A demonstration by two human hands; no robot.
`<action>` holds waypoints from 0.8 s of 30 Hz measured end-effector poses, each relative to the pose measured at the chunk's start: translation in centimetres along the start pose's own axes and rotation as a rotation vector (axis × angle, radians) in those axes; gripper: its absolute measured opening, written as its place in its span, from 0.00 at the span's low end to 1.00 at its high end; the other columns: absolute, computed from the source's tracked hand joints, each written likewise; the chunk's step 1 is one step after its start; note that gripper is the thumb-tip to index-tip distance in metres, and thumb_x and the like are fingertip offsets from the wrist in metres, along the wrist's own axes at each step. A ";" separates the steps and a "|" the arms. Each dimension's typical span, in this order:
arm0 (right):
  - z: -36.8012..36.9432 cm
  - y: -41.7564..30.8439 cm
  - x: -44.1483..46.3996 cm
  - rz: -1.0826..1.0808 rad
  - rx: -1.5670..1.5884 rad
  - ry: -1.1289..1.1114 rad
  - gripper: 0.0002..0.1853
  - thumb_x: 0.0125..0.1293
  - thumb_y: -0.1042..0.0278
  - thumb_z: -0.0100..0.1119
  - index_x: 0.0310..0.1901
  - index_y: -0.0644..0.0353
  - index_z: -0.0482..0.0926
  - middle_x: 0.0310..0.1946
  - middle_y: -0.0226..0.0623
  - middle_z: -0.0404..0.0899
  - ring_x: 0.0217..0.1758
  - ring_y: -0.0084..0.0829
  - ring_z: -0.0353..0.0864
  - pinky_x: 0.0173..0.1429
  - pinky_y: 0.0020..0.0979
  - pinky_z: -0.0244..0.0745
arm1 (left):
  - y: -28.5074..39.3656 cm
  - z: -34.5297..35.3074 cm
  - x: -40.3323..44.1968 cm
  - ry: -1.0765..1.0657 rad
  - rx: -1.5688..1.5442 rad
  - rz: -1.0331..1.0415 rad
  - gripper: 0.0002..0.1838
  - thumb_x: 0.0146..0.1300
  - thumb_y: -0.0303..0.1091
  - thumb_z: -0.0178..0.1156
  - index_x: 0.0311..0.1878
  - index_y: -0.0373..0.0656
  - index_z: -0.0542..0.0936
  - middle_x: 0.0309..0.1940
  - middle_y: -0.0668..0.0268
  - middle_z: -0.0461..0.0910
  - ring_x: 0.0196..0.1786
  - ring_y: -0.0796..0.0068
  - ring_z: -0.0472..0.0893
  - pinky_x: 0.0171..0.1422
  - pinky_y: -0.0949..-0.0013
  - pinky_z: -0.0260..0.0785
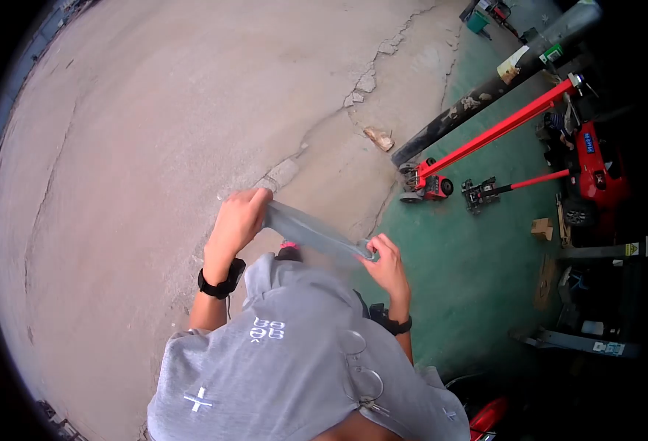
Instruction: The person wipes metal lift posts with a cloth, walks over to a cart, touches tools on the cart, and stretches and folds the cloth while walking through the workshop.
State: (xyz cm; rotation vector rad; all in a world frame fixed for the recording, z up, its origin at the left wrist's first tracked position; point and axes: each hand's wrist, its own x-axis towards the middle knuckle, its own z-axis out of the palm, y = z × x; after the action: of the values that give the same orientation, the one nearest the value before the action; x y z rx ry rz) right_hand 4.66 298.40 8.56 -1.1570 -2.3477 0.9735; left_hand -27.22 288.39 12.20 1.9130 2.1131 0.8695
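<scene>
A strip of thin, translucent grey sheet (313,229) is stretched between my two hands, in front of my grey shirt. My left hand (243,217) is closed on its left end, which sits higher in the view. The fingers of my right hand (384,261) pinch the bunched right end. Each wrist has a black band. What the sheet is made of cannot be made out for certain.
A red floor jack (431,184) with a long red handle stands beside a dark post (471,103). Further right are a smaller black jack (480,194), a cardboard box (542,228) and a red car (596,173). A broken stone (378,138) lies on the cracked concrete.
</scene>
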 end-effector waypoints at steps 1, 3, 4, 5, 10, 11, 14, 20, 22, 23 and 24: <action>-1.2 0.6 2.4 -0.029 0.012 0.065 0.14 0.52 0.75 0.69 0.30 0.66 0.69 0.28 0.41 0.67 0.30 0.42 0.70 0.36 0.36 0.67 | -0.3 0.5 4.4 -0.015 -0.002 0.055 0.09 0.59 0.23 0.58 0.43 0.41 0.74 0.35 0.58 0.77 0.40 0.52 0.79 0.43 0.55 0.72; -4.1 1.9 6.9 0.014 0.003 0.190 0.14 0.54 0.74 0.67 0.29 0.67 0.68 0.28 0.43 0.67 0.30 0.42 0.69 0.36 0.36 0.66 | 0.1 1.4 13.0 0.035 0.015 0.216 0.06 0.62 0.28 0.59 0.42 0.40 0.77 0.36 0.59 0.77 0.40 0.55 0.79 0.42 0.57 0.72; -5.1 2.6 8.7 0.058 0.017 0.251 0.14 0.55 0.74 0.67 0.29 0.68 0.68 0.27 0.44 0.67 0.29 0.42 0.68 0.35 0.36 0.66 | 0.7 1.4 17.5 0.044 -0.020 0.274 0.06 0.63 0.29 0.60 0.41 0.40 0.77 0.36 0.59 0.77 0.40 0.56 0.79 0.42 0.57 0.72; -6.2 3.9 10.4 0.103 -0.037 0.304 0.12 0.57 0.73 0.65 0.31 0.69 0.69 0.27 0.45 0.67 0.28 0.42 0.67 0.35 0.35 0.66 | 1.7 1.2 21.5 0.034 -0.050 0.337 0.06 0.63 0.30 0.60 0.41 0.40 0.77 0.36 0.60 0.77 0.39 0.56 0.79 0.42 0.58 0.72; -8.3 10.2 19.6 0.351 0.100 0.363 0.08 0.58 0.77 0.62 0.35 0.68 0.72 0.26 0.42 0.70 0.28 0.39 0.70 0.36 0.34 0.68 | 1.4 5.3 36.1 -0.118 -0.125 0.493 0.09 0.64 0.35 0.60 0.39 0.38 0.79 0.33 0.60 0.76 0.36 0.56 0.78 0.40 0.59 0.71; -8.2 12.0 22.0 0.367 0.150 0.345 0.08 0.58 0.77 0.61 0.37 0.67 0.73 0.27 0.42 0.71 0.29 0.39 0.72 0.37 0.34 0.70 | 0.5 6.4 38.5 -0.156 -0.123 0.465 0.09 0.64 0.35 0.60 0.39 0.38 0.79 0.32 0.59 0.76 0.36 0.56 0.78 0.40 0.58 0.71; -8.9 17.7 31.5 0.212 0.163 0.254 0.10 0.56 0.77 0.62 0.39 0.66 0.75 0.30 0.40 0.73 0.33 0.34 0.75 0.39 0.33 0.72 | -3.4 10.1 44.8 -0.208 -0.172 0.298 0.08 0.66 0.34 0.59 0.38 0.37 0.79 0.30 0.57 0.76 0.36 0.54 0.78 0.40 0.57 0.71; -17.0 19.1 55.1 -0.060 0.138 0.082 0.13 0.52 0.77 0.66 0.40 0.64 0.78 0.34 0.41 0.73 0.37 0.39 0.77 0.42 0.34 0.73 | -11.0 10.5 57.7 -0.067 -0.182 -0.155 0.06 0.68 0.28 0.56 0.38 0.34 0.78 0.31 0.53 0.78 0.36 0.51 0.79 0.41 0.59 0.71; -18.9 20.6 62.4 -0.156 0.079 0.030 0.12 0.52 0.74 0.66 0.39 0.63 0.79 0.35 0.42 0.73 0.37 0.42 0.77 0.41 0.37 0.74 | -12.6 9.8 62.7 0.030 -0.141 -0.144 0.04 0.68 0.26 0.56 0.39 0.34 0.77 0.33 0.52 0.77 0.37 0.49 0.78 0.41 0.58 0.70; -19.7 20.8 66.1 -0.214 0.001 0.047 0.11 0.51 0.71 0.70 0.34 0.63 0.78 0.33 0.41 0.72 0.36 0.43 0.76 0.39 0.39 0.73 | -12.9 9.5 64.7 0.055 -0.131 -0.158 0.04 0.68 0.26 0.56 0.40 0.35 0.76 0.34 0.52 0.77 0.38 0.48 0.78 0.41 0.57 0.70; -20.7 20.5 68.9 -0.248 -0.007 0.055 0.12 0.50 0.72 0.70 0.33 0.64 0.77 0.33 0.41 0.71 0.35 0.43 0.76 0.39 0.38 0.72 | -12.9 9.6 66.1 0.082 -0.131 -0.180 0.03 0.67 0.25 0.56 0.41 0.35 0.76 0.35 0.52 0.77 0.38 0.47 0.78 0.41 0.56 0.69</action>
State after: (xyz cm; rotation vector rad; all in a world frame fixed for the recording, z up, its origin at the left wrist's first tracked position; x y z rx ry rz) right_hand -14.00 370.89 9.06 -0.8570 -2.3807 0.8370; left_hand -44.76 354.06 14.80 1.6212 2.1740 1.0346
